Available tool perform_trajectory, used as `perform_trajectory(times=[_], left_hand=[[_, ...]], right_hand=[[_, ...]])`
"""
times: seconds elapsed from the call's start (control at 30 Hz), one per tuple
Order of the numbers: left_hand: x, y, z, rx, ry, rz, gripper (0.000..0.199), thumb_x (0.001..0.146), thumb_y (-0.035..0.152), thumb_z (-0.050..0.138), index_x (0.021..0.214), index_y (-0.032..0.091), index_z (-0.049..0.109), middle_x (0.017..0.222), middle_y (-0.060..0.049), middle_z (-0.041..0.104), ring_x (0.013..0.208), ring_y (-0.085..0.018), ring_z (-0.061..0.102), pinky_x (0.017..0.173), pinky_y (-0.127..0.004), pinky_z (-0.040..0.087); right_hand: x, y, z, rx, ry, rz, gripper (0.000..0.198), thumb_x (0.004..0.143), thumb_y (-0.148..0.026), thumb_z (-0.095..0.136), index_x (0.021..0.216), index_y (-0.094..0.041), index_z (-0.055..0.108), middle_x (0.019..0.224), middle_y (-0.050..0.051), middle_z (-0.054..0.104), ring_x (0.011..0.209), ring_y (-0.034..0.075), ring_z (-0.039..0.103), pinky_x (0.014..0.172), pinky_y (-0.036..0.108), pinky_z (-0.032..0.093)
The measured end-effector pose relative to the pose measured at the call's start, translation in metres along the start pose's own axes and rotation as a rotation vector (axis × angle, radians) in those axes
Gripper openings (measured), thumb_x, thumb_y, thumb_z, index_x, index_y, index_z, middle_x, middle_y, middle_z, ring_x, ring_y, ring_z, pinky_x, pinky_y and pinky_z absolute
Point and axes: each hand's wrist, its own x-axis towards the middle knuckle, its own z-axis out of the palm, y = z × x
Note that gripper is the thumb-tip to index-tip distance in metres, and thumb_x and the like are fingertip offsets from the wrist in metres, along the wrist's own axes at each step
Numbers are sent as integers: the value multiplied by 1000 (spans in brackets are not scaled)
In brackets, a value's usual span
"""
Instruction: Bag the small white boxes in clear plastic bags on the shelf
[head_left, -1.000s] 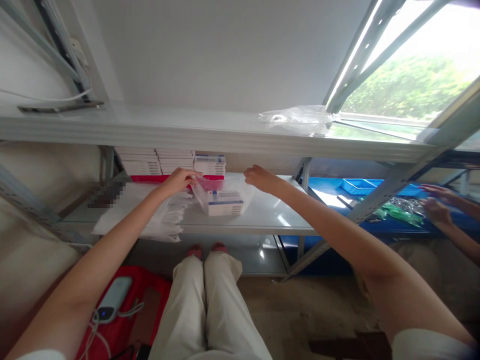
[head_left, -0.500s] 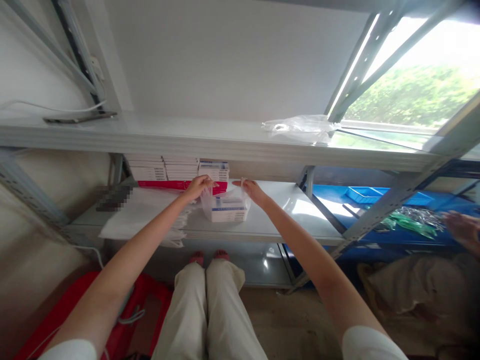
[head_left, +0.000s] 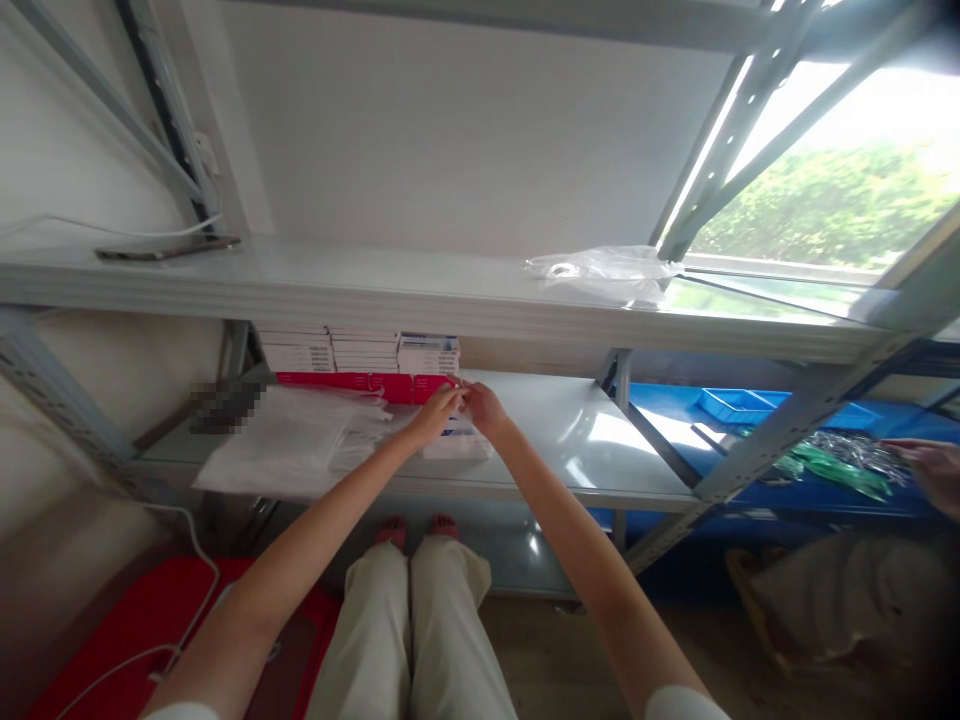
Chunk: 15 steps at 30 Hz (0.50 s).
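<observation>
On the middle shelf a white box with a blue band (head_left: pixel 459 442) sits inside a clear plastic bag, partly hidden behind my hands. My left hand (head_left: pixel 437 412) and my right hand (head_left: pixel 481 406) meet just above the box, their fingertips pinched together at the bag's top. The bag's edges are mostly covered by my fingers. Left of my hands lies a stack of flat clear plastic bags (head_left: pixel 277 440). Behind, white boxes (head_left: pixel 364 350) stand stacked above a red strip (head_left: pixel 330 380).
A phone (head_left: pixel 169 248) and a crumpled clear bag (head_left: pixel 604 272) lie on the upper shelf (head_left: pixel 375 280). A metal post (head_left: pixel 795 400) rises at the right. Beyond it another person's hand (head_left: pixel 930 470) is near green and silver packets (head_left: pixel 840 465) and a blue tray (head_left: pixel 780 408).
My hands were apart, holding the bag's two sides open around the box. They have come together above it, drawing the bag's top closed.
</observation>
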Motion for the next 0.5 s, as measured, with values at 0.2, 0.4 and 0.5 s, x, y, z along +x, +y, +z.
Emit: perform_trajectory(times=[0.2,0.4,0.5], left_hand=[[-6,-1,-2,-4,-105,50,31,94,26,47,117,19,66,100,-8,59,94,-17,56,92,-31,43],[-1,-4,-15,-43,-124,-21,36,90,30,52,120,15,65,95,-8,65,68,-12,58,66,-24,48],[0,1,-25,5,-48,-56,28,85,32,60,102,14,74,81,-7,70,63,-13,61,64,-26,48]], right_hand=[[-11,8,-6,38,-85,-69,22,80,-23,40,77,-20,61,78,4,64,72,16,57,67,28,48],[-16,15,-9,-82,-188,-133,15,82,-32,49,81,-21,60,79,4,61,73,17,54,73,34,47],[-18,17,-14,-143,-222,-234,16,74,-35,64,75,-20,59,77,3,57,73,15,51,72,31,44]])
